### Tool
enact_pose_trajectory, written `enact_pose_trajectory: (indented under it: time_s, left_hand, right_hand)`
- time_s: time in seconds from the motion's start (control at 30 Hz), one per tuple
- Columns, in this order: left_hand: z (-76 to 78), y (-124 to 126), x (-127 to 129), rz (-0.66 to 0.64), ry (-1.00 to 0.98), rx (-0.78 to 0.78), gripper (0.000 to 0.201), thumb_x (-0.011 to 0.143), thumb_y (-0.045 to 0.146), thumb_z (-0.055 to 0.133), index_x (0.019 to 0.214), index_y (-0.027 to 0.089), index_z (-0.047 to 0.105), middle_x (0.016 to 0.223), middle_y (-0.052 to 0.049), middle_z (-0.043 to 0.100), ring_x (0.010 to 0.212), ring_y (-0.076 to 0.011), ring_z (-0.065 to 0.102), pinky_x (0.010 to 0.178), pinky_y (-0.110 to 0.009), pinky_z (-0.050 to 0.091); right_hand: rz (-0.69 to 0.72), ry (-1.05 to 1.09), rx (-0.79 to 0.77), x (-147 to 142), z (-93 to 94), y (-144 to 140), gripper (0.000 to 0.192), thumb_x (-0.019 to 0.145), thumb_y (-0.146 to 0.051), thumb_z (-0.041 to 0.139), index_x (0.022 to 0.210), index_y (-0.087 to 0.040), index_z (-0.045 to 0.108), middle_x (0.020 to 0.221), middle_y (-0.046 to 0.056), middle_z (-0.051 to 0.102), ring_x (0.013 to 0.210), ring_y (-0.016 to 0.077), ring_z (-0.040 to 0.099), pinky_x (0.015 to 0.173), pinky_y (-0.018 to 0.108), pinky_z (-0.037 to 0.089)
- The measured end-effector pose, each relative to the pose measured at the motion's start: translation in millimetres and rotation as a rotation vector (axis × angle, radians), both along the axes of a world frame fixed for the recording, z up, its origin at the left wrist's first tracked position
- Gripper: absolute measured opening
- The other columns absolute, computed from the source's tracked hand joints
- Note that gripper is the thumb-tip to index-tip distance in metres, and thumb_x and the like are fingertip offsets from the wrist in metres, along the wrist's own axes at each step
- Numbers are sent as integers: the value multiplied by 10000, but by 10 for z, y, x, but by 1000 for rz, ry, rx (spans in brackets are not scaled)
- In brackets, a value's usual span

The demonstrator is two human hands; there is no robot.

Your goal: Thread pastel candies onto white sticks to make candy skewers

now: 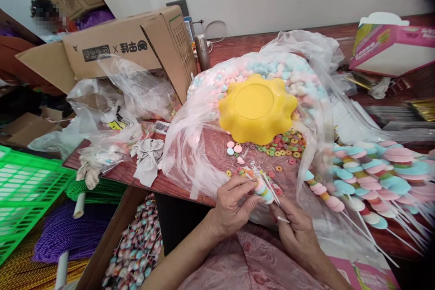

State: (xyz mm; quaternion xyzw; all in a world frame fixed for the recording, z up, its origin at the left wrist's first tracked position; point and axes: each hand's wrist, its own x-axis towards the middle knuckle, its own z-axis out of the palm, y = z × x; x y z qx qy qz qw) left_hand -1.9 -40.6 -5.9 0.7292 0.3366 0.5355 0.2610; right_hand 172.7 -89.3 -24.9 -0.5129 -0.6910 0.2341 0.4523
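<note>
Candy skewer (263,195): between the hands at the near edge of the counter (176,191); looks light, soft, easily squashed; best pinched gently or held by its stick;
Left hand (234,204): fingertips pinched on the candy skewer;
Right hand (297,226): closed around white sticks (268,182);
Yellow bowl (254,99): upside down beyond, hiding part of the candy pile (283,65);
Plastic bag (190,158): loose folds either side, could snag sticks;
Loaded skewers (374,176): heaped rightward
</note>
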Motion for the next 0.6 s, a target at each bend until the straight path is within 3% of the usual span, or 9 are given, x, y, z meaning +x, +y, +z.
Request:
enact_pose_trajectory:
  time_s: [0.2, 0.37, 0.5, 0.6]
  left_hand:
    - [-29, -62, 112, -30, -20, -77, 242, 848, 198, 721, 1090, 192, 729, 898, -90, 742, 795, -170, 703, 732, -292, 601]
    - [24, -41, 125, -96, -97, -207, 243, 871, 279, 708, 1097, 194, 731, 887, -86, 747, 766, -164, 692, 708, -282, 584]
    - [78, 272, -91, 54, -15, -264, 215, 904, 289, 655, 1085, 196, 724, 903, -69, 740, 798, -166, 678, 747, -297, 565]
    - [62, 645, -294, 125, 329, -205, 207, 867, 190, 656, 1057, 178, 737, 916, -77, 709, 836, -190, 651, 808, -344, 543]
  right_hand:
    - [-29, -15, 98, 49, -43, -18, 155, 929, -143, 499, 897, -198, 641, 563, -55, 542, 430, 94, 493, 434, 191, 412]
    - [-75, -8, 112, 114, 73, -7, 186, 934, -166, 517, 770, -213, 590, 557, -54, 533, 422, 87, 483, 413, 188, 386]
    - [-247, -32, 81, 307, 122, -16, 247, 949, -237, 529, 705, -217, 562, 548, -41, 527, 459, 100, 493, 463, 209, 404]
    - [-352, -43, 50, 475, 57, -43, 265, 954, -303, 536, 707, -217, 579, 569, -20, 563, 503, 120, 527, 495, 223, 420]
